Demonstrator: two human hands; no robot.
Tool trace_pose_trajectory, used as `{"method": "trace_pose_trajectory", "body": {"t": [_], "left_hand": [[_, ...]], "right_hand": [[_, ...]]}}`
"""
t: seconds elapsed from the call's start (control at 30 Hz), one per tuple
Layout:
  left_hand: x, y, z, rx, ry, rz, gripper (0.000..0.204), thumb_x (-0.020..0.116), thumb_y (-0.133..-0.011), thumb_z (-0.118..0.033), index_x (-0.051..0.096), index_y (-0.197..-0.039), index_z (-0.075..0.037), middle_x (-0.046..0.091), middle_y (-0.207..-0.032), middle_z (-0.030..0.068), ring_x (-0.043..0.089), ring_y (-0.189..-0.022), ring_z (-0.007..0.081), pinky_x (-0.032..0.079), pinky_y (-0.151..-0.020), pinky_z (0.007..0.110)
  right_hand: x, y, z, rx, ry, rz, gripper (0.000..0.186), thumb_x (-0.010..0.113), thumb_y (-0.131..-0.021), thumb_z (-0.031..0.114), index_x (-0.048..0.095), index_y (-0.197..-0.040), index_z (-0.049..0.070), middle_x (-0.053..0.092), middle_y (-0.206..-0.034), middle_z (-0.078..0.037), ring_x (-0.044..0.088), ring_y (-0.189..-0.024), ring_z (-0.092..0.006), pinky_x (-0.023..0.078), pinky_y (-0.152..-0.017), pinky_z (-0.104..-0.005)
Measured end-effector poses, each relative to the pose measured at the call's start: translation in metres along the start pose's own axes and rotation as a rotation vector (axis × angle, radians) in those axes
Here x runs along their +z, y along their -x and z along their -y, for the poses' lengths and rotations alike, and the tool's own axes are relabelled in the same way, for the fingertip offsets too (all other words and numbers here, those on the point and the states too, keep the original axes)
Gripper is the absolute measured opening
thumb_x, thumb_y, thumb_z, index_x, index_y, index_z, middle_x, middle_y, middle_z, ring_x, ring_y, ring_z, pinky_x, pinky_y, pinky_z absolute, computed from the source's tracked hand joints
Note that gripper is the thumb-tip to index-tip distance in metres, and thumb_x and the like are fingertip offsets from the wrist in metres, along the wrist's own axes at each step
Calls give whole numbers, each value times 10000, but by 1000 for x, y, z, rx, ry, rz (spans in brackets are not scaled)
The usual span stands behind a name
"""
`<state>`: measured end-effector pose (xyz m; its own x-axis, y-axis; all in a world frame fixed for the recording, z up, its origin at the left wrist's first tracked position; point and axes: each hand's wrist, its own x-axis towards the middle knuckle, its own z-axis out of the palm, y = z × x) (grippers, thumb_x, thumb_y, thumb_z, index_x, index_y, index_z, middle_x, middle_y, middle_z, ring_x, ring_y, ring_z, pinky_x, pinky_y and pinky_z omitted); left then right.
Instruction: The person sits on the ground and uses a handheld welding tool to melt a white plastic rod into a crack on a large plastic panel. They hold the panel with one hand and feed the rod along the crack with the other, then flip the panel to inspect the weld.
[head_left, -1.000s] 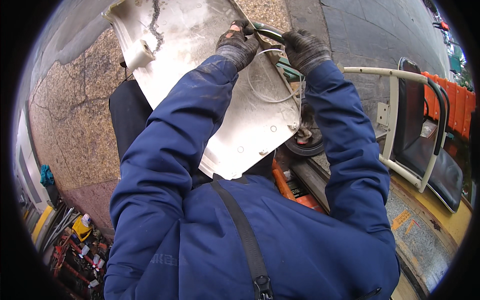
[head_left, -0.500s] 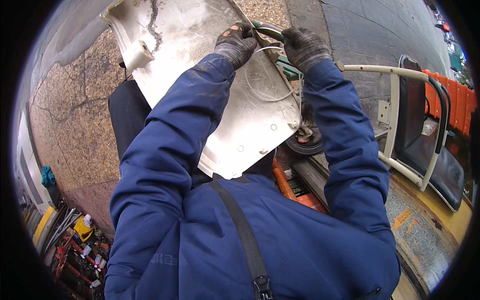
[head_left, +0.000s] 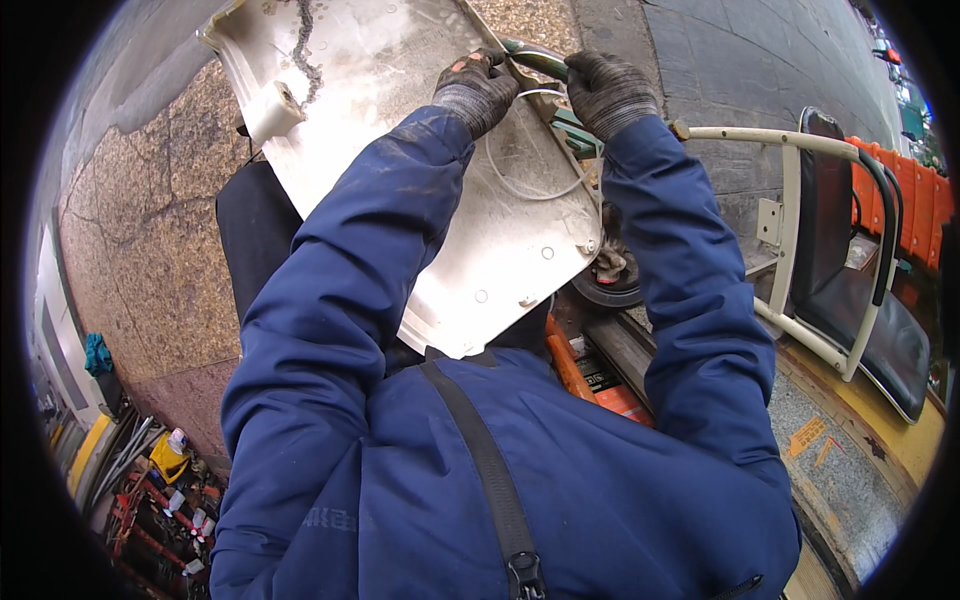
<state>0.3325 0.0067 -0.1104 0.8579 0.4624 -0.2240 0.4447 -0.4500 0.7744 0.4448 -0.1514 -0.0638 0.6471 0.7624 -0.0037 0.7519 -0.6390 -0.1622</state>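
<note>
Your left hand (head_left: 476,92) could pass over the lower face of the white panel (head_left: 500,265); a white cord (head_left: 535,197) loops across its right edge, and a white block (head_left: 272,112) juts up near its left edge.

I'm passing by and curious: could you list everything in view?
large dished panel: one, off-white, upper centre
curved slender strip: one, green, upper centre
looped cable: one, white, across panel
padded tube-framed seat: one, black and cream, right
ribbed barrier: count unclear, orange, far right
rubber wheel: one, black, near panel
crumpled cloth: one, teal, left
jumbled hardware: count unclear, mostly red, lower left
smooth rod: one, orange, below panel
stone paving: count unclear, grey right, brown left
zipped jacket: one, navy, lower centre
gloved left hand: one, grey, near strip
gloved right hand: one, grey, gripping strip
</note>
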Motion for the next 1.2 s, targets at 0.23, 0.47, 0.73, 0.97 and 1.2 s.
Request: {"method": "trace_pose_trajectory", "body": {"t": [0.23,0.47,0.73,0.97,1.2], "left_hand": [[3,-4,7,-29,43,32,498,580,-769,-233,554,-1233,-56,669,-901,151,644,-770,207,502,-755,312],[2,-7,11,-69,116,20,483,574,-771,-198,556,-1235,-64,664,-866,139,630,-674,173,514,-663,296],[2,-5,7,-64,111,49,463,553,-792,-165,551,-1246,-76,661,-823,111,615,-664,157,515,-636,287],[8,-14,16,-61,152,71,450,546,-811,-160,547,-1249,-60,646,-788,87,597,-650,143,515,-588,282],[8,-14,18,-87,184,81,393,573,-835,-151,566,-1215,-51,644,-817,86,592,-669,142,520,-575,293]], "right_hand": [[-2,1,6,63,-54,-18,206,595,-833,216,660,-1005,122,658,-866,-162,644,-796,-321,517,-719,-404],[-2,-5,6,106,-86,2,252,555,-857,312,646,-1042,168,658,-913,-147,633,-861,-328,505,-773,-429],[-7,-7,9,151,-63,52,263,542,-860,327,644,-1054,181,661,-943,-144,630,-891,-325,501,-797,-424],[0,-15,7,195,-54,11,258,579,-840,301,657,-1049,171,671,-924,-137,648,-859,-301,509,-777,-390],[3,-21,3,292,-78,101,314,540,-853,332,637,-1111,179,652,-1043,-131,624,-953,-317,490,-864,-406]]}}
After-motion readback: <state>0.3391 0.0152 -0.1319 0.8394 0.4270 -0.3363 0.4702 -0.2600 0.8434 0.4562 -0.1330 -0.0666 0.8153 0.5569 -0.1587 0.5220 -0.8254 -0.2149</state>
